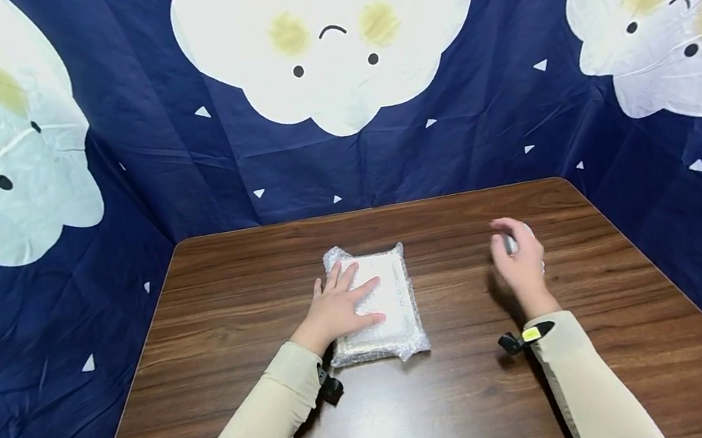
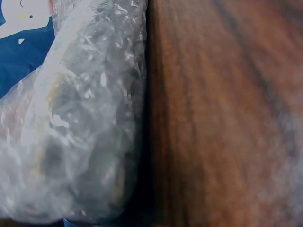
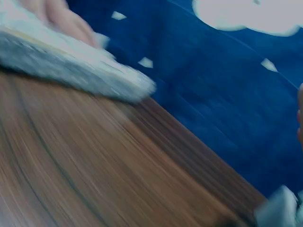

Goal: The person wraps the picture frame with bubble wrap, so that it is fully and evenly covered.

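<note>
A flat package in bubble wrap (image 1: 394,288), with a white face and faint print, lies on the wooden table. My left hand (image 1: 335,309) rests on its left half, fingers spread and straight. In the left wrist view the package's thick bubble-wrapped side (image 2: 94,113) fills the left part. Off to the right of the package, my right hand (image 1: 519,255) grips a small whitish object (image 1: 512,243) with curled fingers and thumb. Part of that whitish object (image 3: 279,210) shows blurred in the lower right corner of the right wrist view; its kind I cannot tell.
The brown table (image 1: 233,288) ends at a dark blue curtain (image 1: 168,162) printed with white clouds and small triangles, hanging behind and at both sides. A black wrist camera (image 1: 330,386) sits on the left sleeve, another black strap device (image 1: 513,342) on the right.
</note>
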The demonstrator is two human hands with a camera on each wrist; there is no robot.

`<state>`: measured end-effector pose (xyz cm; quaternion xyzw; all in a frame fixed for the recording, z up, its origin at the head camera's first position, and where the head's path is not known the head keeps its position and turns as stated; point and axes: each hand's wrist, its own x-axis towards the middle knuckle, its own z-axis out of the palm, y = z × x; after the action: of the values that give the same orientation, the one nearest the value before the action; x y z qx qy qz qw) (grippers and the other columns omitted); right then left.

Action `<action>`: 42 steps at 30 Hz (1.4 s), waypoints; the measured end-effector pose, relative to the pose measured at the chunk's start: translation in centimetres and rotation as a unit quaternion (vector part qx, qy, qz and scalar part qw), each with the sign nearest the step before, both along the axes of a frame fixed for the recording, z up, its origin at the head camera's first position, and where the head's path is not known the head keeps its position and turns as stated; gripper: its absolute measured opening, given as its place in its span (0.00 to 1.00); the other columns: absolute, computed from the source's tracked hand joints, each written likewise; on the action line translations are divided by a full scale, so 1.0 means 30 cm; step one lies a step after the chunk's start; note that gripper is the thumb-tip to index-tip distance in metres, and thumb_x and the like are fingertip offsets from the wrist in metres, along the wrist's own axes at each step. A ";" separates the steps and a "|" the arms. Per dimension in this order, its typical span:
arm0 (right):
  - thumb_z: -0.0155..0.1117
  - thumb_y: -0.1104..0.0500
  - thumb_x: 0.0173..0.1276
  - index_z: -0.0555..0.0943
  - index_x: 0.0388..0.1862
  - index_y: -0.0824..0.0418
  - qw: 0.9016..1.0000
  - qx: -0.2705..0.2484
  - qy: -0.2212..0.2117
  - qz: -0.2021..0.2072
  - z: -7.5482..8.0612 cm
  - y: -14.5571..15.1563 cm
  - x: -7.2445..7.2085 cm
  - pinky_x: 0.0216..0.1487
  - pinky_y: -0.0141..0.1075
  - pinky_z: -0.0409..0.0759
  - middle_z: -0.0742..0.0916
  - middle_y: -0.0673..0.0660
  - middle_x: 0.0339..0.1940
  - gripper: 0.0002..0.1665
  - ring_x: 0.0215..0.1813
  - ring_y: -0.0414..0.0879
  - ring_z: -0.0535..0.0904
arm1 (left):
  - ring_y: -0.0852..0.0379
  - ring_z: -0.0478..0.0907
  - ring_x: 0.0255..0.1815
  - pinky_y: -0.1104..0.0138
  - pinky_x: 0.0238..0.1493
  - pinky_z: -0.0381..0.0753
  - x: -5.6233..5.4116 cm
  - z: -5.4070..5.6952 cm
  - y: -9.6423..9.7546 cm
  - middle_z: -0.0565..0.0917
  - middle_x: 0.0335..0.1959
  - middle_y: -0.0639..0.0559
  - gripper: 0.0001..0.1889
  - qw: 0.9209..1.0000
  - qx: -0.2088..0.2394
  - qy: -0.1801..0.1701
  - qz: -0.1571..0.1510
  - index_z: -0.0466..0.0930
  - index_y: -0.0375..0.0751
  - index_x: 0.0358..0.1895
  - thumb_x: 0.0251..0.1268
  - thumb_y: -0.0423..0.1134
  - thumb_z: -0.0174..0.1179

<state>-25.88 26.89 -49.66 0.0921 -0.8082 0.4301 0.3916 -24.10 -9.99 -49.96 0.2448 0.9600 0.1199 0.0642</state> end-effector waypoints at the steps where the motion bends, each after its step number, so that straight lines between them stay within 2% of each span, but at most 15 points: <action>1: 0.61 0.70 0.65 0.82 0.49 0.69 0.999 0.000 -0.003 -0.039 -0.004 0.033 0.010 0.53 0.37 0.73 0.86 0.66 0.46 0.14 0.50 0.59 0.80 | 0.42 0.30 0.83 0.32 0.74 0.41 0.000 0.000 -0.001 0.44 0.84 0.50 0.43 1.000 0.003 -0.001 -0.002 0.56 0.72 0.79 0.60 0.79 0.49; 4: 0.64 0.63 0.65 0.82 0.46 0.68 0.991 0.001 -0.038 -0.126 -0.031 0.120 0.038 0.52 0.50 0.71 0.84 0.67 0.45 0.13 0.51 0.62 0.78 | 0.41 0.29 0.83 0.33 0.75 0.41 0.001 0.000 -0.003 0.44 0.84 0.49 0.43 1.000 0.002 -0.002 -0.006 0.55 0.72 0.79 0.61 0.78 0.49; 7: 0.64 0.53 0.68 0.80 0.42 0.66 0.977 0.020 -0.118 -0.178 -0.063 0.182 0.066 0.49 0.55 0.71 0.81 0.65 0.45 0.16 0.49 0.62 0.77 | 0.40 0.30 0.83 0.34 0.75 0.42 0.001 0.002 -0.002 0.45 0.84 0.48 0.42 1.000 0.007 0.000 -0.008 0.57 0.70 0.79 0.62 0.77 0.50; 11: 0.63 0.43 0.69 0.80 0.38 0.64 0.953 0.041 -0.229 -0.195 -0.091 0.218 0.096 0.47 0.57 0.72 0.80 0.63 0.47 0.23 0.49 0.63 0.78 | 0.38 0.32 0.83 0.34 0.75 0.44 0.001 0.000 0.000 0.47 0.84 0.46 0.42 1.000 0.012 0.007 -0.015 0.59 0.68 0.79 0.63 0.76 0.52; 12: 0.63 0.41 0.69 0.81 0.37 0.63 0.948 0.042 -0.249 -0.191 -0.095 0.220 0.102 0.49 0.58 0.72 0.80 0.63 0.48 0.24 0.50 0.64 0.77 | 0.38 0.32 0.83 0.34 0.75 0.44 0.001 -0.003 0.000 0.46 0.84 0.46 0.42 1.000 0.009 0.004 -0.016 0.58 0.68 0.79 0.63 0.76 0.51; 14: 0.64 0.41 0.68 0.82 0.36 0.64 0.946 0.034 -0.268 -0.179 -0.098 0.216 0.107 0.51 0.58 0.72 0.80 0.63 0.48 0.25 0.52 0.65 0.77 | 0.38 0.31 0.83 0.35 0.75 0.44 0.002 -0.007 -0.003 0.45 0.84 0.46 0.42 1.000 0.003 0.000 -0.015 0.56 0.69 0.80 0.63 0.76 0.50; 17: 0.67 0.44 0.67 0.84 0.34 0.66 0.952 0.012 -0.258 -0.165 -0.102 0.205 0.104 0.51 0.53 0.71 0.80 0.63 0.45 0.24 0.50 0.63 0.76 | 0.39 0.30 0.83 0.35 0.75 0.43 0.004 -0.011 -0.006 0.44 0.84 0.46 0.42 1.000 0.001 -0.003 -0.012 0.56 0.70 0.80 0.64 0.76 0.50; 20: 0.71 0.51 0.65 0.83 0.31 0.70 0.960 -0.018 -0.226 -0.162 -0.105 0.197 0.094 0.46 0.46 0.69 0.79 0.63 0.40 0.21 0.44 0.57 0.75 | 0.39 0.31 0.83 0.36 0.76 0.43 0.003 -0.009 -0.004 0.45 0.84 0.47 0.42 1.000 0.007 0.001 -0.010 0.57 0.69 0.80 0.64 0.75 0.51; 22: 0.73 0.54 0.63 0.82 0.30 0.72 0.962 -0.034 -0.213 -0.165 -0.109 0.195 0.089 0.43 0.42 0.66 0.78 0.61 0.38 0.19 0.40 0.53 0.72 | 0.39 0.31 0.83 0.36 0.76 0.43 0.001 -0.009 -0.002 0.45 0.84 0.47 0.42 1.000 0.008 0.003 -0.013 0.57 0.69 0.80 0.63 0.76 0.51; 25: 0.73 0.57 0.63 0.81 0.29 0.72 0.963 -0.047 -0.209 -0.166 -0.109 0.194 0.085 0.41 0.39 0.64 0.76 0.60 0.36 0.18 0.38 0.50 0.70 | 0.39 0.31 0.83 0.36 0.76 0.42 -0.001 -0.009 0.001 0.45 0.84 0.47 0.42 1.000 0.006 0.005 -0.014 0.56 0.70 0.80 0.63 0.76 0.50; 32: 0.73 0.58 0.65 0.78 0.28 0.73 0.962 -0.063 -0.217 -0.151 -0.097 0.188 0.088 0.40 0.37 0.63 0.75 0.61 0.37 0.18 0.39 0.49 0.68 | 0.40 0.29 0.83 0.35 0.76 0.41 -0.001 -0.010 0.002 0.44 0.84 0.48 0.42 1.000 0.006 0.002 -0.011 0.55 0.70 0.80 0.63 0.76 0.50; 42: 0.75 0.59 0.64 0.77 0.29 0.72 0.962 -0.048 -0.218 -0.155 -0.091 0.186 0.090 0.38 0.35 0.64 0.75 0.60 0.35 0.18 0.37 0.48 0.68 | 0.41 0.29 0.83 0.33 0.75 0.40 -0.002 -0.013 -0.001 0.44 0.84 0.48 0.42 1.000 0.013 0.001 -0.011 0.55 0.71 0.80 0.63 0.77 0.50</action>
<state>-23.17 32.47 -52.40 -0.1490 -0.8568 0.4119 0.2720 -24.15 -10.03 -50.36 0.2559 0.9557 0.1315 0.0618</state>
